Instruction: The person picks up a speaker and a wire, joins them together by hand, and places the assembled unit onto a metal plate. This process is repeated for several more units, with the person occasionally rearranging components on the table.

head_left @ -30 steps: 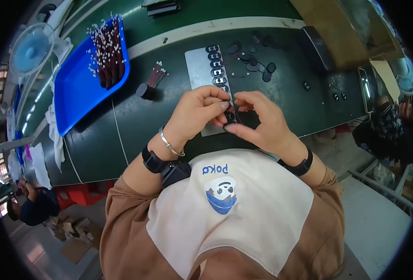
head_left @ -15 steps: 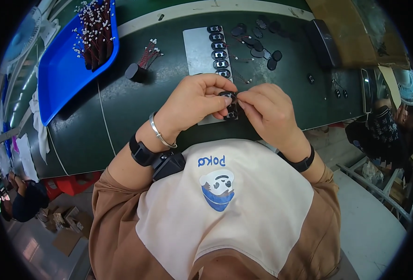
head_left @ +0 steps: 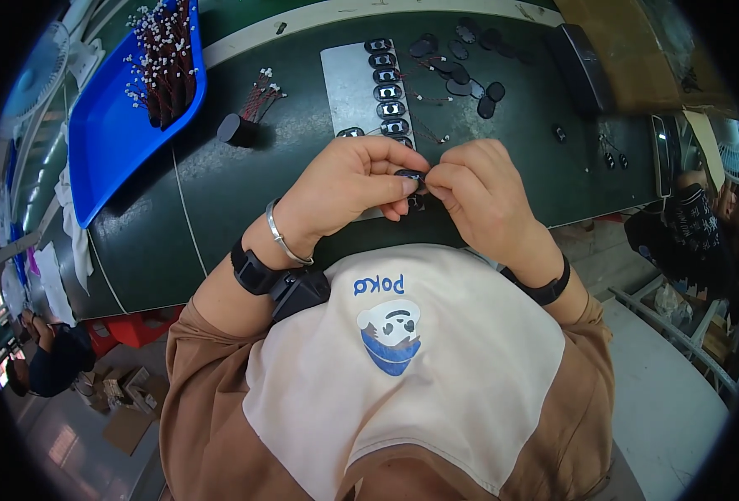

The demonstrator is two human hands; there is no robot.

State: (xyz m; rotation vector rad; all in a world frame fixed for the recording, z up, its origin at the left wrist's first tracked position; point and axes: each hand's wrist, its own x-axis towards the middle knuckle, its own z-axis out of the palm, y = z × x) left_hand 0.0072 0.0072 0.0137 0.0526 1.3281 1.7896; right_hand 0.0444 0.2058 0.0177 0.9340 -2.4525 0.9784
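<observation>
The left hand [head_left: 357,179] pinches a small black oval part [head_left: 408,174] between thumb and forefinger, its remaining fingers curled in behind. The right hand [head_left: 488,185] is drawn to a narrow pinch at the part's right end, fingertips touching it; whether they also grip a wire is hidden. The part is held above the lower end of a pale metal plate [head_left: 346,83], which lies on the green worktop [head_left: 302,108] beneath and beyond the left hand.

A row of similar ovals [head_left: 388,91] runs along the plate's right edge, leading away from both hands, and one more oval [head_left: 350,133] sits just beyond the left hand's knuckles. Thin wires with white ends [head_left: 433,99] stray off the row toward loose dark ovals [head_left: 486,108] lying beyond the right hand. Well to the left of the left hand stands a blue tray [head_left: 102,154] with bundled dark red wires [head_left: 167,79]; nearer is a black cylinder [head_left: 232,128].

The part looks light and stiff, its casing probably smooth enough to slip. The rim seems the best hold, thumb against forefinger, leaving the middle uncovered. Any attached wire would likely be limp and weak at its joint, so pulling there looks risky.
</observation>
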